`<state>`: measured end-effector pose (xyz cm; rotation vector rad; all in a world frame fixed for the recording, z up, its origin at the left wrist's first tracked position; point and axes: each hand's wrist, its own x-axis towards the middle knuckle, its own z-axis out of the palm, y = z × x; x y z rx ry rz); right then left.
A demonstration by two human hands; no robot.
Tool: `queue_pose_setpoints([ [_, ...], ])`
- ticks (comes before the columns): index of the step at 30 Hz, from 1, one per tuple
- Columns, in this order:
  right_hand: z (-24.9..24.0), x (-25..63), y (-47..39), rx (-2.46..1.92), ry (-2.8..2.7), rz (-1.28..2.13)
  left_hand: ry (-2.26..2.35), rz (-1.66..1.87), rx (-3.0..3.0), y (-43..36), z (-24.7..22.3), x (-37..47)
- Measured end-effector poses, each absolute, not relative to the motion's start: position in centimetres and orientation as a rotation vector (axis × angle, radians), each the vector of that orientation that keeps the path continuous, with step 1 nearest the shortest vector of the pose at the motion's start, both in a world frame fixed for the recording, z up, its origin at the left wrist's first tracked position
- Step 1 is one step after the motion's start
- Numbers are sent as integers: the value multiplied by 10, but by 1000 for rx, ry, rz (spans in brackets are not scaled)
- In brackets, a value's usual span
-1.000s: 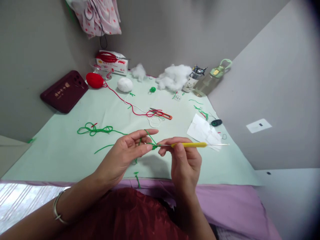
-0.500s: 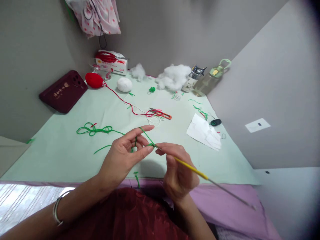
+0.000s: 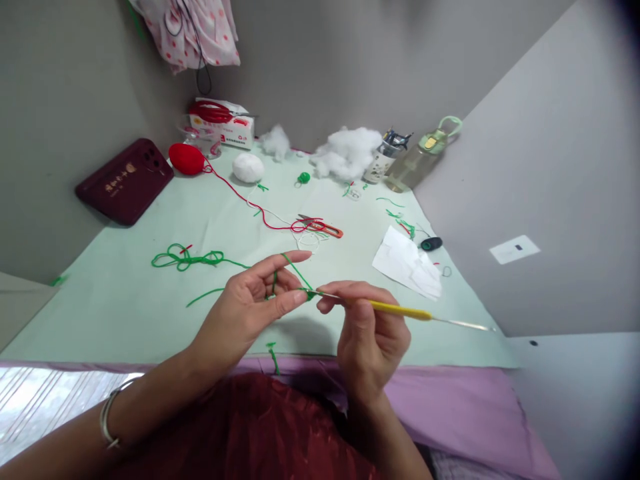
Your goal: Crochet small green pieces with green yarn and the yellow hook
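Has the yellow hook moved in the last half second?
Yes. Against the table, the yellow hook's free end has swung up in the picture, from over the purple cloth to over the pale green tabletop.

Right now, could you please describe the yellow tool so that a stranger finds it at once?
Start at the pale green tabletop and look above its near part, to the right hand. The yellow tool is gripped there, thin metal showing at both ends. Its yellow handle sets it apart from the orange-handled snips farther back.
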<state>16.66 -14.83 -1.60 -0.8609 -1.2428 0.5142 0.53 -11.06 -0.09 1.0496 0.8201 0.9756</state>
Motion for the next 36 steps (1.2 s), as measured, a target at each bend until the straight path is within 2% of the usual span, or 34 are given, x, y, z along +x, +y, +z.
queue_pose_setpoints([
  [6, -12, 170, -149, -936, -1335, 443, 860, 1009, 1058, -109, 1, 6],
  [11, -25, 169, -152, -950, -1633, 45, 973, 1070, 1156, -114, 2, 10],
  [15, -34, 168, -151, -1012, -1709, -223, 816, 948, 881, -113, 1, 12],
  [20, -22, 170, -146, -971, -1325, 378, 652, 838, 636, -105, 2, 9],
  [23, -15, 169, -141, -922, -1243, 563, 666, 879, 730, -105, 3, 10],
  [26, -16, 165, -142, -958, -1343, 475, 719, 933, 807, -109, 2, 13],
  [31, -24, 165, -149, -1029, -1610, -6, 704, 908, 696, -109, 0, 15],
  [33, -22, 168, -149, -1034, -1557, 38, 649, 821, 600, -107, 0, 14],
  [36, -16, 172, -145, -975, -1289, 412, 632, 832, 559, -104, 2, 13],
])
